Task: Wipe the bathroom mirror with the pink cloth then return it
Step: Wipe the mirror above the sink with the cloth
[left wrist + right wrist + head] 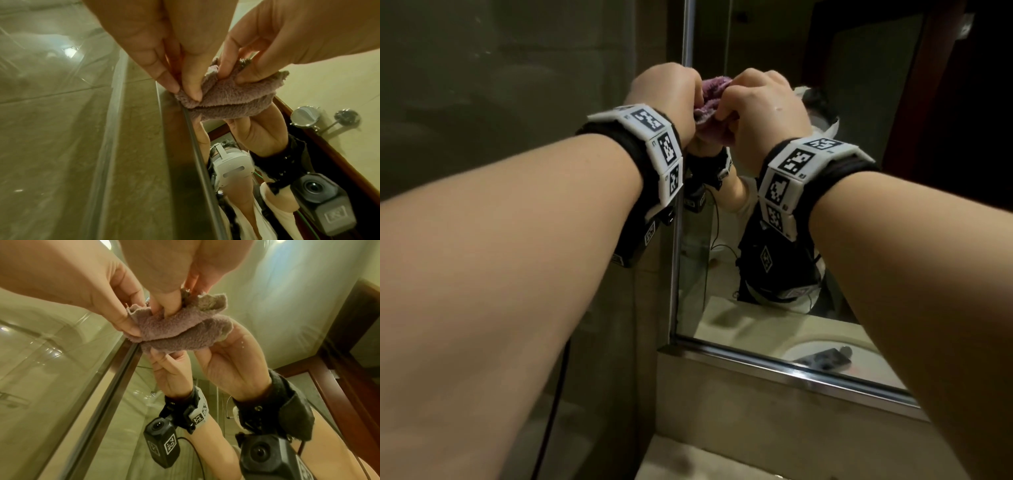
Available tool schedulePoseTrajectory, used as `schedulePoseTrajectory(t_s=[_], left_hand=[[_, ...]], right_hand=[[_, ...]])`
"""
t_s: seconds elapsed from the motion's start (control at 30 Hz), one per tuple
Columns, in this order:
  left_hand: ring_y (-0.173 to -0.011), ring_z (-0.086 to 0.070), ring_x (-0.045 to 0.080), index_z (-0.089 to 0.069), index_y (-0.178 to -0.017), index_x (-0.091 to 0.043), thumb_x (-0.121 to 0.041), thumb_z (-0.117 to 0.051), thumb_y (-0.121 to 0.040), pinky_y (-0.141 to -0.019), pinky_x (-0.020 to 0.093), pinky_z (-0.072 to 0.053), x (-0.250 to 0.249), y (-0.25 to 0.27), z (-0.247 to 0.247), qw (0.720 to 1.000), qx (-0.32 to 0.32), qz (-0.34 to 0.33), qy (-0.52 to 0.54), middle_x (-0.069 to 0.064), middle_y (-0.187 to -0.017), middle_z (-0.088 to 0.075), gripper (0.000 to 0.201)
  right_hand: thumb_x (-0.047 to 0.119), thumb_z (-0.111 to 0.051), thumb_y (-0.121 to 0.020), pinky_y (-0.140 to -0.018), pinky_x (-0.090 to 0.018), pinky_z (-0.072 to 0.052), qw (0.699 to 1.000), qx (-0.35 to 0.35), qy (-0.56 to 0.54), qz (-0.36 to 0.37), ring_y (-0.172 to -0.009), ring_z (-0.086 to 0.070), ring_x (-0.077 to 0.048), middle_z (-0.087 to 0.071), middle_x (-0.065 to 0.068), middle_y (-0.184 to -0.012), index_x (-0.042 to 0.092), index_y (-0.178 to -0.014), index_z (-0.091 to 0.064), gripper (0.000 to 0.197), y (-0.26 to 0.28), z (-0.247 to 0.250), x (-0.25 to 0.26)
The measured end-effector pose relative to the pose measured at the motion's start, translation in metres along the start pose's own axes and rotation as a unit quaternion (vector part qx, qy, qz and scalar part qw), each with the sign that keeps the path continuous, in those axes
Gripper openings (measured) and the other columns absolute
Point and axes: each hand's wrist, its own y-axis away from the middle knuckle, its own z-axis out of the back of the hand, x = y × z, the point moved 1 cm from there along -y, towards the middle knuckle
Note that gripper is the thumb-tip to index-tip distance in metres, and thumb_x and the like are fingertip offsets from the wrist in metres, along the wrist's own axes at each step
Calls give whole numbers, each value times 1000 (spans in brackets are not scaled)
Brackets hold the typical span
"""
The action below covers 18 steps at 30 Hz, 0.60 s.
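The pink cloth point(714, 89) is bunched up against the bathroom mirror point(859, 113), close to its metal left edge point(677, 246). Both hands hold it. My left hand point(671, 92) pinches its left end, and in the left wrist view the fingertips point(190, 91) press the cloth point(226, 95) near the frame. My right hand point(753, 102) grips the right part, thumb and fingers point(162, 308) dug into the folded cloth point(174, 327). The glass reflects both hands and the cloth just below the real ones.
A tiled wall point(500, 85) runs left of the mirror frame. A stone ledge point(722, 411) lies under the mirror's lower edge. A black cable point(554, 411) hangs below my left forearm. A dark wooden door frame point(928, 102) shows in the reflection.
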Motion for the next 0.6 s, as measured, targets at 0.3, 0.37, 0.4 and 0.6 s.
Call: schedulePoseTrajectory(t_s=[0.3,0.37,0.4,0.6], left_hand=[[-115,-56,29,-64,-113,-17,-7,-58,-88,-96,37,-46,7,13,-14,999,-14,11,34,7,-122,-63,28],[-115,-56,29,-64,-113,-17,-5,-58,-87,-95,37,-46,7,16,-15,999,-14,14,35,7,-122,-62,29],[-114,-56,29,-64,-113,-17,-5,-58,-87,-95,37,-46,7,18,-17,999,-12,16,36,7,-121,-63,29],[-108,-59,29,-65,-109,-17,-7,-59,-87,-90,37,-49,11,44,-35,999,16,15,43,7,-115,-64,25]], right_hand=[[34,-56,-87,-98,-30,-36,998,-49,-40,11,-124,-41,-26,-52,-4,-131,17,-115,-64,33,10,-19,-1],[34,-57,-87,-97,-30,-37,998,-53,-44,13,-123,-42,-26,-53,-4,-130,17,-113,-65,32,12,-23,-3],[34,-57,-87,-98,-30,-37,998,-51,-42,12,-123,-42,-25,-53,-3,-130,19,-113,-65,31,13,-26,-3],[23,-58,-88,-105,-42,-39,999,-17,-32,14,-125,-40,-26,-50,-1,-131,27,-113,-62,25,34,-51,-4]])
